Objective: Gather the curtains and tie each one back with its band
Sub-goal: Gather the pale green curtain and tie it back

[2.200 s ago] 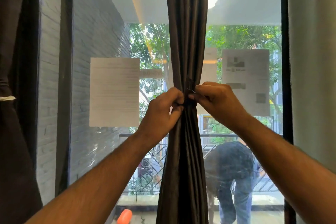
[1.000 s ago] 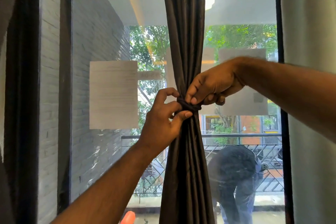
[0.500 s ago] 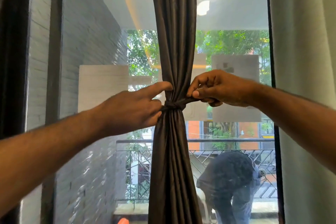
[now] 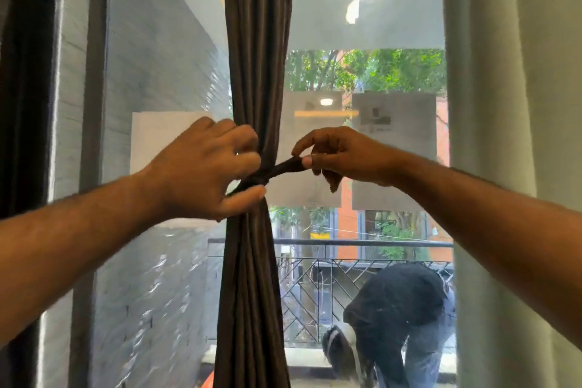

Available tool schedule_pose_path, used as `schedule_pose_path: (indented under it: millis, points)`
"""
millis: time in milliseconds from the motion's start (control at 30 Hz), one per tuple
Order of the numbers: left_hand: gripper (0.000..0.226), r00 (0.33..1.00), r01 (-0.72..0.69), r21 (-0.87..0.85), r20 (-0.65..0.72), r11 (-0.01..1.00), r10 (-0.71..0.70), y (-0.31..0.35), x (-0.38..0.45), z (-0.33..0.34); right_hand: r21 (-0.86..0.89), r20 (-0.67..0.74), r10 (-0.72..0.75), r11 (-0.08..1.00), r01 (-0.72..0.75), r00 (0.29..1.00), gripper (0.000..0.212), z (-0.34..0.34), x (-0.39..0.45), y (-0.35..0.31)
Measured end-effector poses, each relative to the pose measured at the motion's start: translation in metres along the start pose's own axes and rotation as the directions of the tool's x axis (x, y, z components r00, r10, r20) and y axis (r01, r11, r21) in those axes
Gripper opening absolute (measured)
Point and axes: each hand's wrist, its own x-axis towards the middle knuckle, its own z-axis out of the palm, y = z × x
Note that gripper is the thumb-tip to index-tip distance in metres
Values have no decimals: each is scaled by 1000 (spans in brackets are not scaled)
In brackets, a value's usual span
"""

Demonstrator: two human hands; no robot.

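A dark brown curtain (image 4: 256,50) hangs gathered into a narrow column in front of the window's middle. A dark band (image 4: 283,166) is cinched round it at hand height, with a knot at the curtain's front. My left hand (image 4: 204,170) grips the curtain and the band's left end at the knot, thumb under it. My right hand (image 4: 340,156) pinches the band's right end between thumb and forefinger and holds it taut, out to the right of the curtain.
A pale curtain (image 4: 516,135) hangs down the right edge. The window's dark frame (image 4: 28,88) runs down the left. Sheets of paper (image 4: 393,148) stick to the glass. Outside, a person (image 4: 403,318) bends over by a balcony railing (image 4: 362,242).
My right hand has drawn the band's end further right, away from the curtain. My left hand has closed round the knot, its forefinger no longer pointing. The view has shifted right.
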Motion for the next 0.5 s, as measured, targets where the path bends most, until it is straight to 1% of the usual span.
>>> schedule_pose_path:
  millis: [67, 167, 267, 367, 433, 500]
  points:
    - [26, 998, 5, -16, -55, 1000, -5, 12, 18, -7, -80, -60, 18, 997, -23, 998, 14, -11, -8, -1]
    - [16, 998, 23, -35, -53, 999, -25, 31, 50, -11, -245, -100, 63, 966, -86, 993, 10, -32, -29, -3]
    - [14, 995, 75, -105, -65, 992, -82, 46, 83, -10, -442, -123, 108, 884, -151, 987, 11, -57, -56, -8]
    - [12, 983, 141, -203, -89, 969, -161, 64, 118, -7, -594, -167, 134, 777, -208, 977, 10, -86, -89, -17]
    - [13, 969, 190, -286, -97, 939, -226, 78, 138, -2, -657, -196, 129, 719, -228, 972, 11, -101, -110, -23]
    - [16, 942, 254, -410, -102, 876, -321, 94, 158, 1, -640, -240, 91, 734, -228, 966, 13, -114, -131, -31]
